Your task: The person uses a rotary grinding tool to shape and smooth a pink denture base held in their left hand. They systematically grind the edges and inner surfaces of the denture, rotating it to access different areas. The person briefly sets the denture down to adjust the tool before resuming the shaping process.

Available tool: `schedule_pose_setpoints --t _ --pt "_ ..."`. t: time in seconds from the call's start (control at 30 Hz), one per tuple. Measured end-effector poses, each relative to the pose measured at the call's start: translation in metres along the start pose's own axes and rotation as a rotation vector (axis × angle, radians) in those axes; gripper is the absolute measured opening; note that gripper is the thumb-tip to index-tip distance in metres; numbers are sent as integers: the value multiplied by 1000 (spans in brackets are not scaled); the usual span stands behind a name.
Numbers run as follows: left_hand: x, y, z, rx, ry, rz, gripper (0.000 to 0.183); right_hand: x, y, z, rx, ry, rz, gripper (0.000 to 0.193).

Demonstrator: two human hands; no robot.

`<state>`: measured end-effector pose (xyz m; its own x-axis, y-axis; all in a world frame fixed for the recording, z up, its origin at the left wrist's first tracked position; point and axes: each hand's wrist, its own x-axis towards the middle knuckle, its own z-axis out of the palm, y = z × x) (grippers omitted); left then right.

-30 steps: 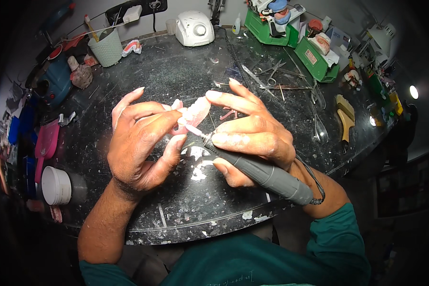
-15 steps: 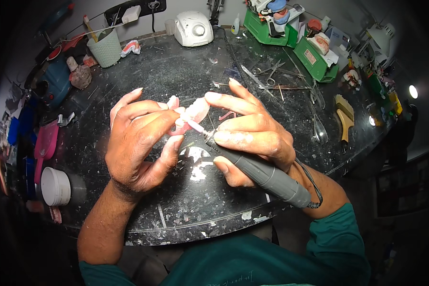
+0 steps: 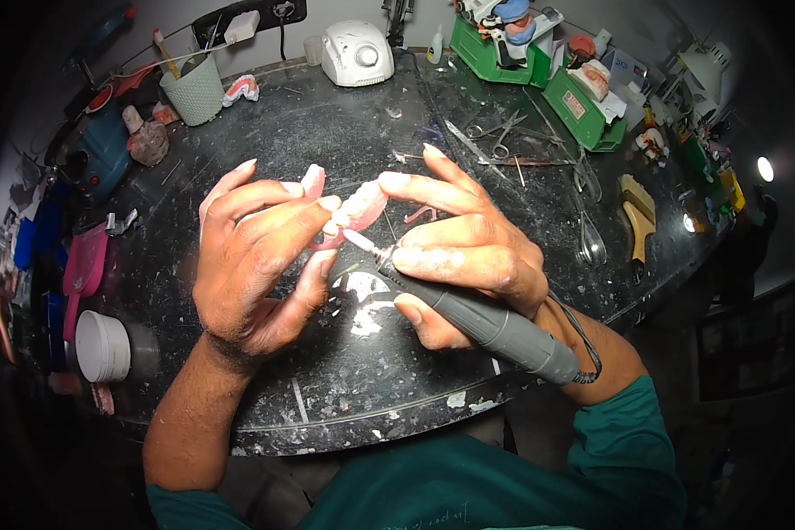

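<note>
Between the fingers and thumb of my left hand (image 3: 261,252) is a pink denture (image 3: 365,205) with pale teeth, raised above the bench. My right hand (image 3: 477,252) grips a dark grey rotary handpiece (image 3: 486,322), held like a pen, its cord trailing past my wrist. The handpiece's pinkish-white grinding bit (image 3: 359,239) points up and left at the denture's near edge; whether it touches I cannot tell. A right fingertip rests against the denture's right side. My left fingers hide part of the denture.
A black, dust-specked bench (image 3: 327,389) lies below. At the back stand a white control box (image 3: 358,55), a pale cup of tools (image 3: 193,90) and green bins (image 3: 583,110). Scissors (image 3: 503,137) and a brush (image 3: 638,225) lie right; a white tub (image 3: 103,345) and pink dustpan (image 3: 85,256) left.
The denture has turned slightly in my left fingers, so more of its far left end shows. The bit has shifted a little within my steady right-hand grip.
</note>
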<state>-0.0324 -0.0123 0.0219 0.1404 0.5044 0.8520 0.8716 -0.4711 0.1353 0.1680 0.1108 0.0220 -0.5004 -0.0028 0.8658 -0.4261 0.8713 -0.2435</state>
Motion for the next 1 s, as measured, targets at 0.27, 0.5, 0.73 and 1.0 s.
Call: schedule_pose_setpoints --t 0.27,0.5,0.73,1.0 --pt "1 1 0 18 -2 5 35 -1 1 2 -5 25 0 46" --pt "0 1 1 -64 -6 -39 31 -2 3 2 16 31 -8 43" --pt "-1 1 0 -75 -26 -53 29 -2 3 5 19 63 -10 44" --pt "-1 2 0 -89 -27 -71 25 -1 2 8 65 106 32 50"
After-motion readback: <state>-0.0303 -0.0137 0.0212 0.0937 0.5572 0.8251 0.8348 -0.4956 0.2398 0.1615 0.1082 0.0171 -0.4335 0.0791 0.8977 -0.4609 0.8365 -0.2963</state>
